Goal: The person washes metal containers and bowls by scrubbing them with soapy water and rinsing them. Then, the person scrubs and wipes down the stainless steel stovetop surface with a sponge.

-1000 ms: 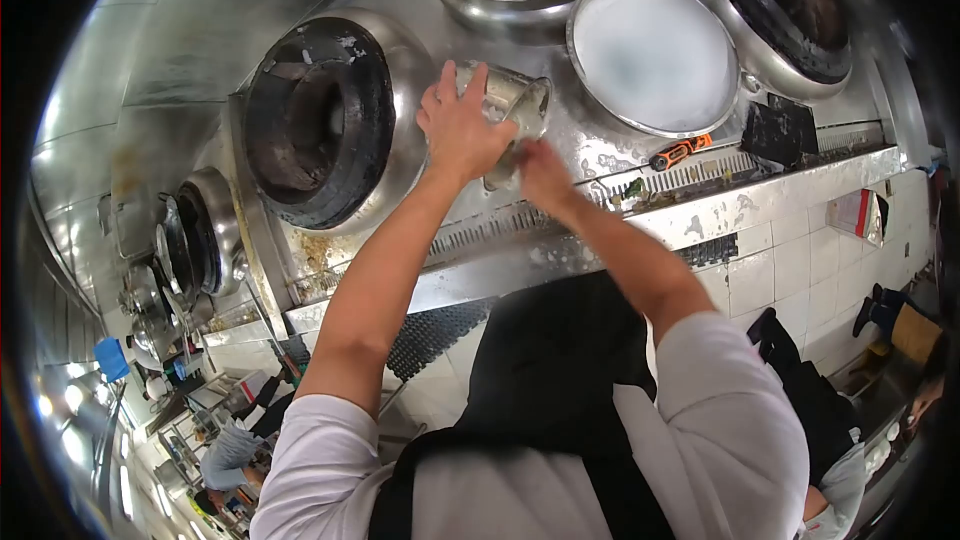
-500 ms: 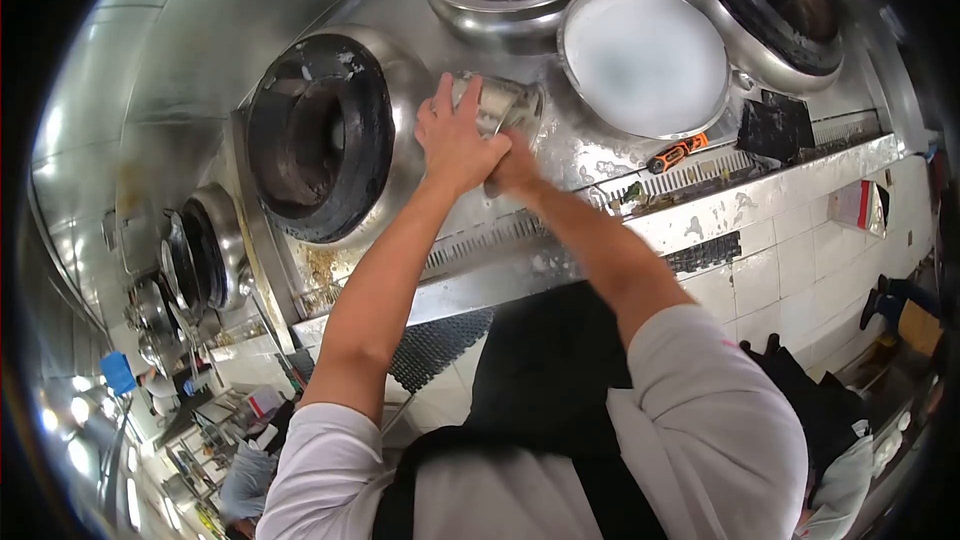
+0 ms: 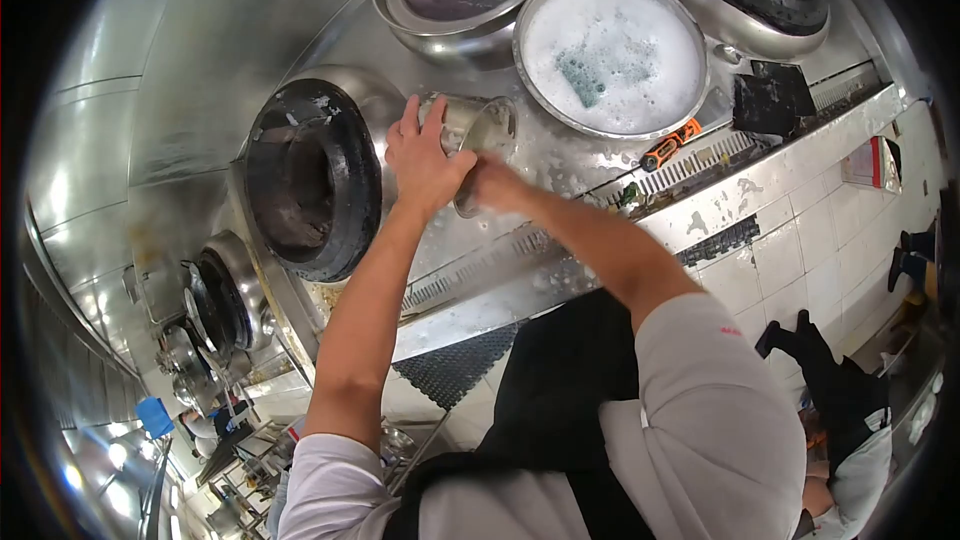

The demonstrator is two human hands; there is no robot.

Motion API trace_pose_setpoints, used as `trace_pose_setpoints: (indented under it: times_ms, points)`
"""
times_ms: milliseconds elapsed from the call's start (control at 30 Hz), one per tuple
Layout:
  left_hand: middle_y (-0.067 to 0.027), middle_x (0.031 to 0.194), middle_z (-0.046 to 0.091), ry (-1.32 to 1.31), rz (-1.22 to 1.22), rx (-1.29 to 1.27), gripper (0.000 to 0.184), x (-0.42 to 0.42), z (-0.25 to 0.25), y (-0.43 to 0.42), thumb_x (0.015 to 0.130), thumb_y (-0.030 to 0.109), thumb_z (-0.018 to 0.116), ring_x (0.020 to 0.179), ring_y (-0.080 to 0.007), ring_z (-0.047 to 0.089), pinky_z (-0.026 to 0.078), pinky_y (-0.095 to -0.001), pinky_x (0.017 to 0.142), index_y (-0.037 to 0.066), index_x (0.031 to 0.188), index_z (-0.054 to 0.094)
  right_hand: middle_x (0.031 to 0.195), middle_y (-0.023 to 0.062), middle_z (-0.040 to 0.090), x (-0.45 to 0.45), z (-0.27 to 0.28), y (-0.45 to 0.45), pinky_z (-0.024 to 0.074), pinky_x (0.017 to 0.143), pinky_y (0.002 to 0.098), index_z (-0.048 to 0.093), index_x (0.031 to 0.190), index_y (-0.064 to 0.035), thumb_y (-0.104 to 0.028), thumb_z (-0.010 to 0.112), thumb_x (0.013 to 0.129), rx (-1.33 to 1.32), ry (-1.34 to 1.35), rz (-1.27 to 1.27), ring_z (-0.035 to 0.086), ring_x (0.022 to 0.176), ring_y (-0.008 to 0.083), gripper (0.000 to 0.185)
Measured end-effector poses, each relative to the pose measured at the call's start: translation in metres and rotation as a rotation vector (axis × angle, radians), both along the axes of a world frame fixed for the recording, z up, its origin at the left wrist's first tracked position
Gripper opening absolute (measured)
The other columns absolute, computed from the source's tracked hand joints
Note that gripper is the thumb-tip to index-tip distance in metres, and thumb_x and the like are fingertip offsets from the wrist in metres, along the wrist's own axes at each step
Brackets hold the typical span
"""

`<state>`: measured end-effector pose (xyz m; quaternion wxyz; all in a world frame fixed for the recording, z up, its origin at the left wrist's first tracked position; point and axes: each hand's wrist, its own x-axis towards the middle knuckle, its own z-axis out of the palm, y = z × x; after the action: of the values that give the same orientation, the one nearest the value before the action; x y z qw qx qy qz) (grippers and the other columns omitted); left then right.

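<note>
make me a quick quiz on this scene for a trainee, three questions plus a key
1. True or false: the left hand has its fingers over the metal container.

2. Multiple choice: where is the right hand?
a) in the foamy basin
b) by the container's rim
c) on the black burner ring

3. Short answer: what two colours is the tool lying near the basin?

Key:
1. True
2. b
3. Orange and black

Lamps (image 3: 118, 456) glare lower left; dark edges warp.
</note>
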<state>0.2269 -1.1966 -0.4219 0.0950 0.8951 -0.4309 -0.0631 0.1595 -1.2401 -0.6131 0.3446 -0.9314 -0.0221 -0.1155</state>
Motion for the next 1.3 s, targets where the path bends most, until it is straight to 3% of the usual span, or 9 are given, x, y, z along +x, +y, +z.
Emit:
trace_pose_setpoints:
  times_ms: [100,233,400,500,667,967,1100,1167,1300]
  points:
    - [-0.0205,0.145,0.024,0.018,0.02,0.067,0.078,0.001,0.004,-0.015,0.065,0.037,0.064,0.127,-0.0428,0.024,0.023,-0.0521,0.103,0.016,0.136,0.04,0.115,0.0114,0.058,0.024,-0.005,-0.033,0.0288,0.104,0.0389,0.062,0.103,-0.0054,-0.018,0.048,0.081,0.02,-0.238,-0.276,0.046,0.117,0.0277,0.029]
    - [-0.028,0.145,0.014,0.065,0.033,-0.058,0.085,0.007,0.005,-0.011,0.071,0.049,0.064,0.131,-0.0452,0.018,0.02,-0.052,0.105,0.009,0.139,0.031,0.124,0.0093,0.053,0.008,0.05,-0.044,0.0268,0.106,0.0391,0.059,0.115,-0.0089,-0.016,0.05,0.079,-0.199,0.066,-0.084,0.044,0.118,0.0257,0.038]
    - [-0.0331,0.145,0.0,0.144,-0.026,-0.309,0.106,-0.028,-0.026,0.062,0.068,0.053,0.07,0.133,-0.0473,0.01,0.015,-0.0516,0.107,0.006,0.144,0.013,0.089,0.0115,0.065,0.018,0.014,-0.034,0.0375,0.093,0.0406,0.07,0.078,-0.0078,-0.022,0.062,0.069,-0.191,0.098,-0.095,0.054,0.098,0.0296,0.019]
    - [-0.0321,0.145,0.003,-0.038,-0.025,-0.298,0.1,-0.042,-0.034,0.084,0.072,0.054,0.065,0.133,-0.0464,0.012,0.015,-0.0505,0.107,0.006,0.144,0.015,0.092,0.0149,0.065,0.015,0.003,0.016,0.0411,0.09,0.0419,0.067,0.086,-0.0039,-0.021,0.06,0.071,0.104,0.231,0.087,0.055,0.098,0.0328,0.024]
    - [-0.0276,0.142,0.017,-0.064,-0.081,-0.177,0.087,-0.031,-0.006,0.088,0.065,0.033,0.067,0.121,-0.0434,0.026,0.022,-0.0508,0.102,0.008,0.14,0.03,0.109,0.0211,0.059,-0.018,0.068,0.073,0.039,0.094,0.0416,0.058,0.104,0.0001,-0.021,0.054,0.079,1.342,0.07,0.047,0.051,0.109,0.0361,0.034]
    - [-0.0194,0.137,0.034,-0.062,-0.064,-0.06,0.074,-0.023,0.0,0.063,0.067,0.036,0.061,0.121,-0.0416,0.031,0.025,-0.0492,0.102,0.012,0.134,0.04,0.11,0.0165,0.058,0.014,0.019,0.018,0.0353,0.092,0.0488,0.061,0.105,-0.0069,-0.019,0.053,0.077,-0.012,-0.281,-0.098,0.048,0.109,0.0343,0.032]
    - [-0.0168,0.133,0.04,-0.092,-0.087,-0.116,0.07,-0.021,-0.001,0.058,0.065,0.033,0.061,0.118,-0.0382,0.036,0.027,-0.0466,0.101,0.012,0.13,0.046,0.109,0.0173,0.058,-0.003,0.047,0.072,0.0371,0.089,0.0455,0.061,0.102,-0.0055,-0.02,0.055,0.075,0.701,0.317,-0.388,0.049,0.106,0.0363,0.032]
    - [-0.0164,0.131,0.042,-0.113,-0.113,-0.141,0.07,-0.017,-0.004,0.054,0.064,0.033,0.061,0.118,-0.0371,0.036,0.028,-0.0461,0.101,0.011,0.128,0.047,0.104,0.0157,0.059,-0.002,0.017,0.083,0.0372,0.087,0.0452,0.061,0.099,-0.0056,-0.018,0.054,0.075,0.489,-0.182,-0.318,0.049,0.101,0.0359,0.028]
    - [-0.0113,0.134,0.039,-0.079,-0.11,-0.147,0.072,-0.009,-0.008,0.06,0.061,0.036,0.063,0.12,-0.0369,0.032,0.027,-0.0491,0.099,0.013,0.127,0.048,0.098,0.0135,0.06,0.017,0.021,0.023,0.037,0.086,0.0452,0.061,0.097,-0.0066,-0.018,0.053,0.075,0.156,-0.346,-0.154,0.049,0.098,0.0343,0.026]
